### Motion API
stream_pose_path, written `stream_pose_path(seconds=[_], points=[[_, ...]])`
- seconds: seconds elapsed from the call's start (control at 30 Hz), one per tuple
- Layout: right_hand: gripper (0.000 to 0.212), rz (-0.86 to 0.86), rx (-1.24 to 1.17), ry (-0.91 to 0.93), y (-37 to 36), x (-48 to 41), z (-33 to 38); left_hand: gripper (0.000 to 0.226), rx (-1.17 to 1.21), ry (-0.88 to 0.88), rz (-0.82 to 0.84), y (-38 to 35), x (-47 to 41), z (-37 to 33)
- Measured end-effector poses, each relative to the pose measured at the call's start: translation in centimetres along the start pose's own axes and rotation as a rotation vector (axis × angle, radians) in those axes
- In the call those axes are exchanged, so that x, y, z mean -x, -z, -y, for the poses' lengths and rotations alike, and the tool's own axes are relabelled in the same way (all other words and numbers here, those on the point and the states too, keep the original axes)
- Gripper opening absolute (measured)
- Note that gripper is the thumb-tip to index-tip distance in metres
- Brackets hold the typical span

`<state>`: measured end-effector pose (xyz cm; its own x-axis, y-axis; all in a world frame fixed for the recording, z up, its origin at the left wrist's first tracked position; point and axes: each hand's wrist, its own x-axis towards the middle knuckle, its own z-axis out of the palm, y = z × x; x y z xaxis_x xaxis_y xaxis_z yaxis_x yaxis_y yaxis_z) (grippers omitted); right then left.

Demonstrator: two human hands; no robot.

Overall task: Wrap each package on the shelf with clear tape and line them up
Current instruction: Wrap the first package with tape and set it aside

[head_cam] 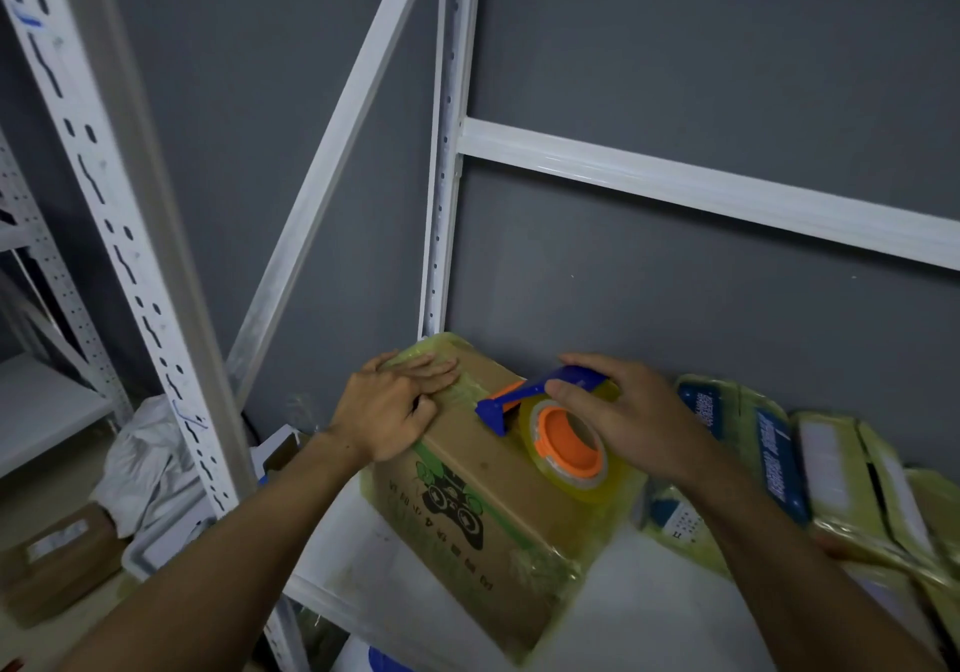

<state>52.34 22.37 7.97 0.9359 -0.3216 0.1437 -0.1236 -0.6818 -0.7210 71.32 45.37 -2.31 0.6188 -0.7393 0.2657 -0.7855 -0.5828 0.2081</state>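
Fig. box [483,495] part-wrapped | L hand [397,409] flat on tape [467,392], R hand [628,424] grips dispenser [558,432] | neighbour pkgs [826,469] wrapped, alignment likely pending

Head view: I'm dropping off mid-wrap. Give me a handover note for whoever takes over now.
Left hand: flat, pressing tape onto the far end of the brown cardboard box.
Right hand: grips the blue-and-orange tape dispenser, roll resting on the box top.
The box lies skewed on the white shelf board; its ends show tape, the middle is bare.
Flat tape-wrapped packages lean in a row to the right.
Left to do: finish this band, cut, probably line the box up with the row.
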Motion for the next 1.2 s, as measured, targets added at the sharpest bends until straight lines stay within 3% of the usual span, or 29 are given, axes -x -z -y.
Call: stream_pose_path(seconds=[0.2,0.63,0.83,1.2], points=[[0.050,-0.069,-0.049,-0.020,-1.3,-0.1,0.5,0.066,0.033,-0.039,0.093,0.9,-1.7,0.1],[0.047,-0.112,-0.073,-0.062,-1.3,0.5,0.8,0.072,0.136,-0.017,-0.072,-0.3,-0.1,-2.3],[0.030,-0.119,-0.038,-0.040,0.4,1.1,0.5,0.066,0.136,0.022,-0.113,-0.4,-0.5,-2.7],[0.043,-0.088,0.052,-0.012,0.4,1.9,0.4,0.065,0.146,-0.014,-0.143,-0.6,-0.3,-2.0]])
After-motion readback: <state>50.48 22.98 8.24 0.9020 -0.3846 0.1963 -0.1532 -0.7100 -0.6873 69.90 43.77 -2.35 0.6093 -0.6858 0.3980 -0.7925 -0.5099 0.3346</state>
